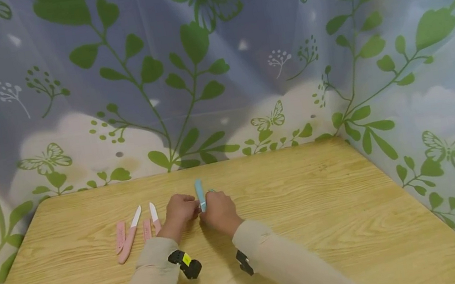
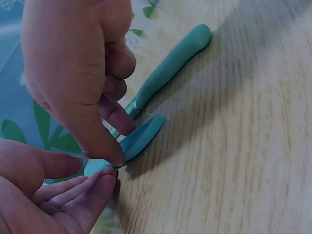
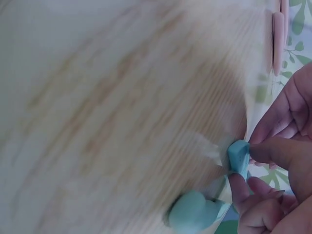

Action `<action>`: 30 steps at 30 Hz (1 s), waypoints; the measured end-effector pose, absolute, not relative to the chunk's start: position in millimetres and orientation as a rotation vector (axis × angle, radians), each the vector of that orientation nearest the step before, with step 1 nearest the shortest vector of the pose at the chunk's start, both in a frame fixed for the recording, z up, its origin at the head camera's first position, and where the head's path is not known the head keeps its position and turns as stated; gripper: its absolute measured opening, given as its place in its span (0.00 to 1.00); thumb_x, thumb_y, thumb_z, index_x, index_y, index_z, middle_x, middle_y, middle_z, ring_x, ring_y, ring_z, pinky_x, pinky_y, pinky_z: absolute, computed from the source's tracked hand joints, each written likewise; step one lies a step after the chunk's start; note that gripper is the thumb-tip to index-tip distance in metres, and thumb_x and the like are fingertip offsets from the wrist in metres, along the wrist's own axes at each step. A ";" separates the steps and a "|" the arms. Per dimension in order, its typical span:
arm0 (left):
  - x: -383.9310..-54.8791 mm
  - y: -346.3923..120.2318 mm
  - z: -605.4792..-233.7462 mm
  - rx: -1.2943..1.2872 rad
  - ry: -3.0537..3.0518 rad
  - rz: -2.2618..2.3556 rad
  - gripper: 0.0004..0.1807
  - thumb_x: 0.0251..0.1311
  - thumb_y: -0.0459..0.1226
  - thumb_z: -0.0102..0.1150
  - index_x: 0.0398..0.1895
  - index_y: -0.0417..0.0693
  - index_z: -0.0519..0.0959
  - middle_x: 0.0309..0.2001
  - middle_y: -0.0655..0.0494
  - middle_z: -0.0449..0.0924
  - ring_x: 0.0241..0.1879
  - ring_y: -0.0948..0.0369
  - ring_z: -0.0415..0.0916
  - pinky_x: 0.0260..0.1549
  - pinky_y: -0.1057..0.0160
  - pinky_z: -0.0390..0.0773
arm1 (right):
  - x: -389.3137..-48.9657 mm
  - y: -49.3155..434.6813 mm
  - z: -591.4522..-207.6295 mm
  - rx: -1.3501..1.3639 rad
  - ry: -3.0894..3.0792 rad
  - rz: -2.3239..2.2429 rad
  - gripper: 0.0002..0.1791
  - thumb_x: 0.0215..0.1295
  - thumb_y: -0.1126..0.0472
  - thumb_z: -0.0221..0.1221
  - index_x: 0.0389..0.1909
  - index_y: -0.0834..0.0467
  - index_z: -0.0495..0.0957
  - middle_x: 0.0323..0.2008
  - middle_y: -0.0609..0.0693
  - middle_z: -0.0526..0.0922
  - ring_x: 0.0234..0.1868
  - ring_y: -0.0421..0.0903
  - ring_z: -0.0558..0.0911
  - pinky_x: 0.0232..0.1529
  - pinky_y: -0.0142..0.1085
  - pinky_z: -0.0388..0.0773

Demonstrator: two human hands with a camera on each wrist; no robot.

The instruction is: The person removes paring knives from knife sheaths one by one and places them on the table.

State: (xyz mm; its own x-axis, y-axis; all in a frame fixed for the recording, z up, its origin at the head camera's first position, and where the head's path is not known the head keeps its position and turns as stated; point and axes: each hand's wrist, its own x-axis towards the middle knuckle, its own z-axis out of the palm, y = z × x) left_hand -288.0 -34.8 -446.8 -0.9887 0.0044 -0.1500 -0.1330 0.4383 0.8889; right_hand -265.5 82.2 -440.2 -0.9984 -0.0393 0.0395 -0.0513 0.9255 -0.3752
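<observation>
In the left wrist view a teal knife (image 2: 170, 66) lies with its smooth handle on the table, and its blade end goes behind the fingers. My right hand (image 1: 221, 211) pinches a grooved teal blade sheath (image 2: 141, 139) between thumb and fingertips, just beside the knife. My left hand (image 1: 181, 212) holds the far end of this sheath at its fingertips, against the right thumb. From the right wrist, the sheath's squared end (image 3: 239, 155) shows between the hands, with the rounded handle below. A narrow teal strip (image 1: 199, 189) sticks out past both hands.
Left of the left hand lie two pink-handled knives with white blades, one whole (image 1: 128, 241) and one partly hidden by that hand (image 1: 154, 214). Pink sheaths (image 1: 120, 235) lie beside them. A patterned curtain (image 1: 218, 88) borders the wooden table (image 1: 333, 204) at the back.
</observation>
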 end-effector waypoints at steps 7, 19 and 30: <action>-286.6 -35.7 -448.0 -0.174 2.367 1.762 0.21 0.63 0.29 0.57 0.56 0.21 0.72 0.43 0.32 0.82 0.25 0.65 0.78 0.30 0.68 0.84 | -258.6 82.8 -439.5 0.110 -3.029 0.662 0.17 0.55 0.58 0.69 0.20 0.56 0.69 0.18 0.46 0.70 0.20 0.43 0.70 0.18 0.33 0.68; -283.3 -38.4 -449.7 -0.172 2.381 1.727 0.17 0.61 0.31 0.63 0.48 0.24 0.78 0.25 0.45 0.84 0.19 0.67 0.78 0.27 0.68 0.84 | -246.7 88.7 -439.6 0.147 -2.977 0.868 0.14 0.55 0.60 0.69 0.26 0.59 0.72 0.19 0.46 0.73 0.19 0.42 0.71 0.17 0.28 0.67; -277.6 -38.3 -444.5 -0.141 2.243 1.805 0.13 0.61 0.30 0.62 0.45 0.26 0.80 0.26 0.53 0.80 0.20 0.67 0.78 0.29 0.68 0.84 | -233.8 101.0 -437.1 0.178 -2.910 1.155 0.15 0.55 0.64 0.67 0.40 0.66 0.74 0.14 0.45 0.73 0.12 0.37 0.67 0.12 0.25 0.62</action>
State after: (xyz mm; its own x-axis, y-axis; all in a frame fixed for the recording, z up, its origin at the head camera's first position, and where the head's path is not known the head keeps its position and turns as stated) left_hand -277.6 -38.3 -444.5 -0.9621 0.0854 -0.2589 -0.2346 0.2241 0.9459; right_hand -233.8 101.0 -437.1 -0.9936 -0.1033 0.0465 -0.1071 0.7221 -0.6834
